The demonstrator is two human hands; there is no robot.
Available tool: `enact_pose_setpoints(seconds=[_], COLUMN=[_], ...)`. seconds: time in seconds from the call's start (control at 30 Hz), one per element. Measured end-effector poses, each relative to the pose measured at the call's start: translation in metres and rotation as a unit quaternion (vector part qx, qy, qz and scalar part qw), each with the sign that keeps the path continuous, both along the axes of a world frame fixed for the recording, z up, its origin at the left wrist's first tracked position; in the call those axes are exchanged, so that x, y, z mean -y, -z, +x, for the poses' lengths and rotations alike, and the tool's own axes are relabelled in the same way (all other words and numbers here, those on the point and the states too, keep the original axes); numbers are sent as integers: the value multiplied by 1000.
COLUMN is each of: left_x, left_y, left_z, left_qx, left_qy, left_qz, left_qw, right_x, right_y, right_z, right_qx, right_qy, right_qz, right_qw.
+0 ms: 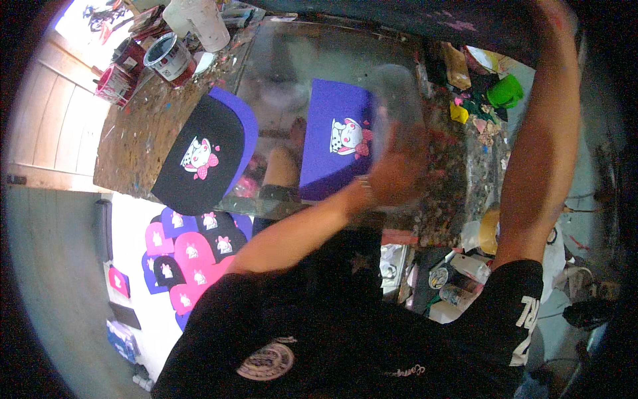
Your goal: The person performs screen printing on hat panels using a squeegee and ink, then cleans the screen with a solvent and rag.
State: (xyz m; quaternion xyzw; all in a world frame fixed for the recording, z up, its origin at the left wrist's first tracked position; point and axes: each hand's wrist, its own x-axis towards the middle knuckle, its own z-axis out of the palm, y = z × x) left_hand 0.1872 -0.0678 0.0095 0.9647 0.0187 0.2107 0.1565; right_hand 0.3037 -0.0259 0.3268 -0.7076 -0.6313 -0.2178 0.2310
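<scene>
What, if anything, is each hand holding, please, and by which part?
The right hand seems to hold the raised dark printing screen by its right end; the left hand is too blurred to tell.

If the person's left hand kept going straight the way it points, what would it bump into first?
Probably the small coloured scraps just short of the green cup. The left hand is blurred and its height is unclear, so it might pass above them.
</scene>
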Motion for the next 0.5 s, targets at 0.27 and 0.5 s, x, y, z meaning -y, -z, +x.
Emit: enact_pose_setpoints(seconds=[0.27,0.5], left_x=[-68,-81], left_y=[-189,-41], left_z=[-112,-185], left_qx=[74,-88], left_qy=[-74,-72], left_qz=[176,76], left_qw=[979,991], right_x=[62,134], right_y=[68,267], right_z=[-59,-117], right_qx=[1,-37], right_qy=[76,-51], right_qz=[-38,-61], right_qw=[996,996])
